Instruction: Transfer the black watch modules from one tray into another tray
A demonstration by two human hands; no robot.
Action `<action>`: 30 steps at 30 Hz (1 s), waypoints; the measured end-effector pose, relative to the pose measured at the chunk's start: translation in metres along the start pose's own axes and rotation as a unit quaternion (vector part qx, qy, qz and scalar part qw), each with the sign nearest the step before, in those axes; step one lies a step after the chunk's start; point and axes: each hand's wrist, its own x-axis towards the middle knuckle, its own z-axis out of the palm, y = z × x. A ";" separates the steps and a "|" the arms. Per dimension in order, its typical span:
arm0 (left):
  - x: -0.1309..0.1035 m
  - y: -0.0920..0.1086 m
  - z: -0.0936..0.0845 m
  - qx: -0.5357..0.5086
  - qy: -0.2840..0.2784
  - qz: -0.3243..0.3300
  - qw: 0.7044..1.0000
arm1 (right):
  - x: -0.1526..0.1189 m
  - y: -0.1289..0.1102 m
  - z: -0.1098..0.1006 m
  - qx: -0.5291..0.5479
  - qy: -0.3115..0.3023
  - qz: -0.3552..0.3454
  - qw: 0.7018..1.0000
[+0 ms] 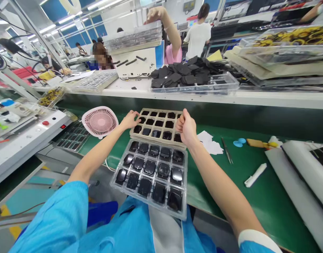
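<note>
Hands (pixel 130 120) outstretched — astride the beige tray (pixel 154 140)

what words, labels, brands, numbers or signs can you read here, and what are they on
No text can be read with certainty.
Small dark marks on the white box under the stacked clear trays: too blurred to read.
Any marking on the red rocker switch: too small to read.
</note>
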 end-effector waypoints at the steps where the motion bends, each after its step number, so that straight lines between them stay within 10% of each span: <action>1: -0.004 0.000 -0.003 -0.004 0.008 0.010 1.000 | -0.001 0.000 0.000 -0.003 -0.005 -0.002 1.000; 10: -0.052 0.003 -0.010 0.091 -0.057 0.030 0.994 | -0.003 0.008 0.004 -0.136 -0.062 -0.046 0.988; 19: -0.073 0.013 -0.011 -0.168 0.040 0.019 0.985 | -0.023 0.015 0.018 -0.330 -0.133 -0.088 0.930; 30: -0.101 0.161 -0.021 -0.471 0.081 0.012 0.878 | -0.046 0.027 0.029 -0.335 -0.138 -0.160 0.918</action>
